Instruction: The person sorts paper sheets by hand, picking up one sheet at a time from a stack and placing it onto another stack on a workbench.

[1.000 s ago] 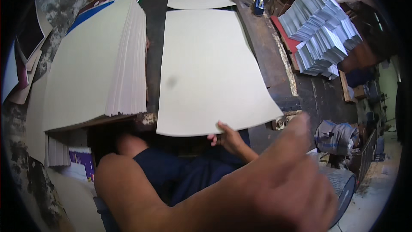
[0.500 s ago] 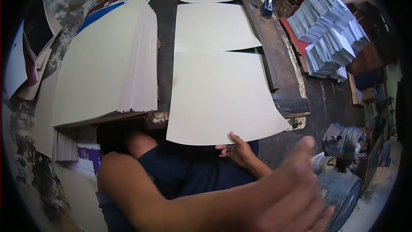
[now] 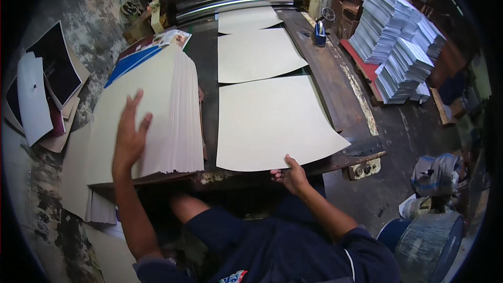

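One cream rectangular paper sheet (image 3: 272,126): frame centre, above right hand (image 3: 293,177)
Grip: right thumb atop, fingers beneath, pinching lower edge
Left hand (image 3: 130,139): spread, empty, over thick cream paper stack (image 3: 160,89), frame left

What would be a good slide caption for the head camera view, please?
Left hand over a stack of paper, right hand holding the near edge of a pale sheet.
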### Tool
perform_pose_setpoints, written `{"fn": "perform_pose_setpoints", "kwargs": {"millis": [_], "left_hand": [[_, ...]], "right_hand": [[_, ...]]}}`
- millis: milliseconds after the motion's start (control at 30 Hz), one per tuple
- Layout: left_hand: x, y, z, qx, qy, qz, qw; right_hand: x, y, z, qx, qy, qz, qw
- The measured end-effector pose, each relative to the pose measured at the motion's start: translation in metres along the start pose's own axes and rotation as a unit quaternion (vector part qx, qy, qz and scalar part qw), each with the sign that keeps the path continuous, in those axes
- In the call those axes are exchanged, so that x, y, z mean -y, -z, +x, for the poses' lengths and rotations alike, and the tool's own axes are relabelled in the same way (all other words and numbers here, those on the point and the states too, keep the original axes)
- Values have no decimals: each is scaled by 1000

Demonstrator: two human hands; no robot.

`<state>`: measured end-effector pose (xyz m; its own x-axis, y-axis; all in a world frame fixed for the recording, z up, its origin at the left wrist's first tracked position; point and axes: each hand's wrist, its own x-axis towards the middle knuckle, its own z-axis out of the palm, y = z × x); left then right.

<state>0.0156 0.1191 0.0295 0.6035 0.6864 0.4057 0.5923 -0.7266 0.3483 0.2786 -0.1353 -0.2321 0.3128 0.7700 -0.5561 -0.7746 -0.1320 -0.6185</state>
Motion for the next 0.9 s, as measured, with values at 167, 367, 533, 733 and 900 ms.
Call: {"fn": "perform_pose_setpoints", "kwargs": {"millis": [167, 367, 533, 733, 900], "left_hand": [[6, -35, -36, 160, 13, 16, 987], [10, -4, -52, 215, -64, -169, 960], [19, -4, -48, 199, 3, -282, 939], [41, -9, -59, 95, 112, -401, 904], [10, -17, -71, -13, 211, -266, 941]], "right_hand": [[14, 3, 22, -5, 26, 17, 1000], [19, -2, 82, -14, 57, 51, 997], [14, -27, 75, -67, 97, 38, 992], [101, -133, -119, 470, 152, -43, 869], [109, -186, -154, 685, 478, -66, 545]]}}
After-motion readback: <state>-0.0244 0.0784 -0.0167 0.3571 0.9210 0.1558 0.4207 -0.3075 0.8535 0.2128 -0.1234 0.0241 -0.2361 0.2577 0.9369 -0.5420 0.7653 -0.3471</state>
